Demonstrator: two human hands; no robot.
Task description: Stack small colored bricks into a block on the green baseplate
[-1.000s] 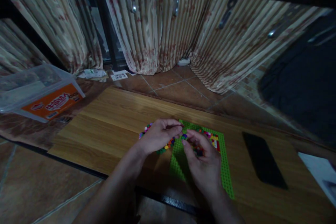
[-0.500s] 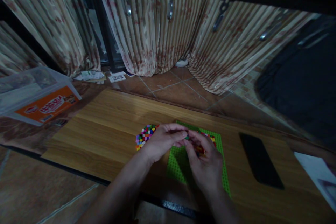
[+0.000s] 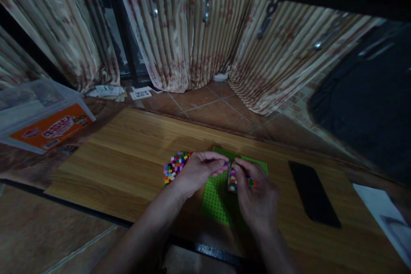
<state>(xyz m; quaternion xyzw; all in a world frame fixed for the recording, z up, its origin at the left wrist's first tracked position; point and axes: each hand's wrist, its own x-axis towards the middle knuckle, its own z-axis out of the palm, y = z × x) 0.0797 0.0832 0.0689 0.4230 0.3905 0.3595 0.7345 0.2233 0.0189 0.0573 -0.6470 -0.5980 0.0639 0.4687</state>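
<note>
My left hand (image 3: 201, 171) is closed in a pinch over the green studded baseplate (image 3: 213, 201). A tiny bluish toy brick (image 3: 226, 164) shows at its fingertips. Close beside it, my right hand (image 3: 258, 192) has thumb and fingers closed around a block of multicoloured toy bricks (image 3: 231, 180), partly hidden by the hand. Whether this block rests on the baseplate or is lifted off it, I cannot tell. Left of the baseplate lies a pile of loose small coloured bricks (image 3: 175, 166), partly covered by my left hand.
The baseplate lies on a wooden tabletop (image 3: 128, 150). A black flat object (image 3: 314, 192) and white paper (image 3: 382, 209) lie to the right. At the far left stands a clear plastic box (image 3: 48, 115) with an orange label. Striped curtains (image 3: 212, 43) hang behind.
My right hand has turned and shifted, and the multicoloured block now shows between my hands. The greenish piece at the fingertips no longer shows; a bluish one does. The view has shifted slightly.
</note>
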